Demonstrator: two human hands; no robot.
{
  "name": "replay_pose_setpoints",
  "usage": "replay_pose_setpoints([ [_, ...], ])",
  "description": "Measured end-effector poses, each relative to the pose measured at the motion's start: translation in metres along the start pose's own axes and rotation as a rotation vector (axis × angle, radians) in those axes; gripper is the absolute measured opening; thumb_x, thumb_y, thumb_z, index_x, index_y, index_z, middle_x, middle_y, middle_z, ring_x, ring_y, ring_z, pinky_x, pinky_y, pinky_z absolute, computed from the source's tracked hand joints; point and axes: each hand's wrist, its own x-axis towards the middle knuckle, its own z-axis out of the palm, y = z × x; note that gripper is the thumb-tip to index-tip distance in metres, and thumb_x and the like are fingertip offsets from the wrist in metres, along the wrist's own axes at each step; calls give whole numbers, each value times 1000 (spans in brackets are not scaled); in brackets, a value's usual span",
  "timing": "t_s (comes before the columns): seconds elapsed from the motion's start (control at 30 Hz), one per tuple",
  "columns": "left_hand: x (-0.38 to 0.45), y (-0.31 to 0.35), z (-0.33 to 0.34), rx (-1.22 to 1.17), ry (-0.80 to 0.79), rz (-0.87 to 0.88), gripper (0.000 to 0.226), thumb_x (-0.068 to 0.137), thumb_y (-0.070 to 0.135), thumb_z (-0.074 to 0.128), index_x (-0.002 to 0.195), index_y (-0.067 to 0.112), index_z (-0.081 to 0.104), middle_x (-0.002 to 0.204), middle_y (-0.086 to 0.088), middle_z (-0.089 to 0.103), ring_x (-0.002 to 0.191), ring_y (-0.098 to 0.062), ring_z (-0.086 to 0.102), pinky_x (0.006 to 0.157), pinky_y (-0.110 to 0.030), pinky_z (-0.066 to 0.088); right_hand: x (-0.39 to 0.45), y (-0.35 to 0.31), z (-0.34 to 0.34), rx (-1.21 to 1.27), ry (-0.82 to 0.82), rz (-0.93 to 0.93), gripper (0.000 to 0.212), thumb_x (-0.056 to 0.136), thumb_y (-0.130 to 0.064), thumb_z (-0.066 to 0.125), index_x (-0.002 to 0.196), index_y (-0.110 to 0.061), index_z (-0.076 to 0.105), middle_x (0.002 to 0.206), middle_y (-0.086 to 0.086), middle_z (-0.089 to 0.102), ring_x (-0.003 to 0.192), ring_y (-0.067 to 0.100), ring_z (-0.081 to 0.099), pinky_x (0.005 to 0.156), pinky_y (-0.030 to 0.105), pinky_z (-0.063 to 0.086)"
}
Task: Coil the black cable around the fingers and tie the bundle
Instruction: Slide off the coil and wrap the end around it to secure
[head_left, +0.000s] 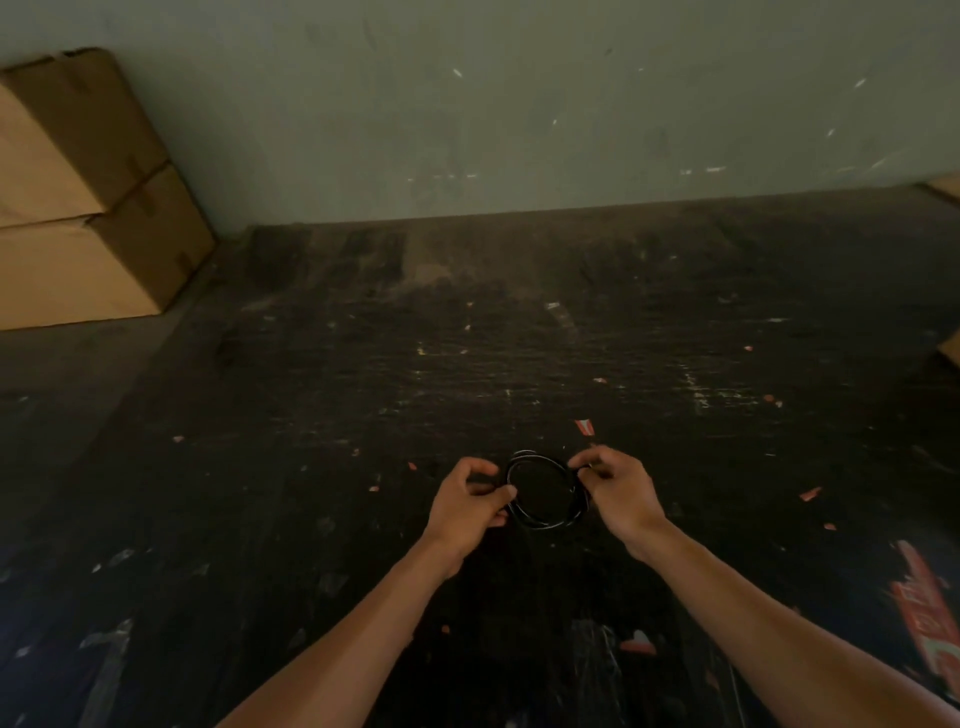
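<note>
The black cable (543, 521) forms a round coil of several loops, held up between both hands above the dark floor. My left hand (467, 506) pinches the coil's left side with thumb and fingers. My right hand (618, 493) grips the coil's right side, fingers curled over it near the top. The cable's ends are hidden among the loops and fingers, and I cannot tell whether a tie is on the bundle.
Two stacked cardboard boxes (78, 192) stand against the wall at the far left. The dark scuffed floor (467, 338) carries small red and white scraps. A red printed wrapper (924, 618) lies at the right edge. Another box corner (950, 348) shows far right.
</note>
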Motion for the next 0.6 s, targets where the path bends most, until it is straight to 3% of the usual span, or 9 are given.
replay_pose_setpoints([
  [0.17,16,0,-6,122,36,-5,29,89,15,72,113,25,61,113,0,64,97,-15,68,77,-28,60,12,4,13,-110,-53,25,29,95,-10,56,87,-36,65,94,-7,68,77,11,69,72,34,62],
  [0.27,27,-2,-8,195,56,-12,30,89,14,71,116,25,62,113,1,64,92,-13,68,72,-25,58,20,5,20,-160,-107,39,23,95,-8,56,101,-26,70,100,-4,70,81,10,70,76,37,62],
  [0.37,39,-2,-10,281,78,-8,35,90,13,70,123,24,63,116,1,65,87,-7,65,66,-20,53,27,4,25,-212,-132,19,26,95,-6,56,114,-17,70,108,1,71,84,11,70,78,32,61],
  [0.53,50,0,-14,475,50,17,44,93,13,66,135,23,58,129,-3,63,94,-10,67,71,-20,56,29,2,30,-305,-147,-17,29,96,-9,55,122,-15,67,107,5,72,72,9,67,57,17,52],
  [0.6,53,0,-13,549,50,22,46,93,14,66,137,23,56,132,-4,62,89,-5,64,69,-18,54,28,2,32,-346,-191,-24,32,97,-10,55,128,-16,63,116,5,70,81,9,68,63,16,52],
])
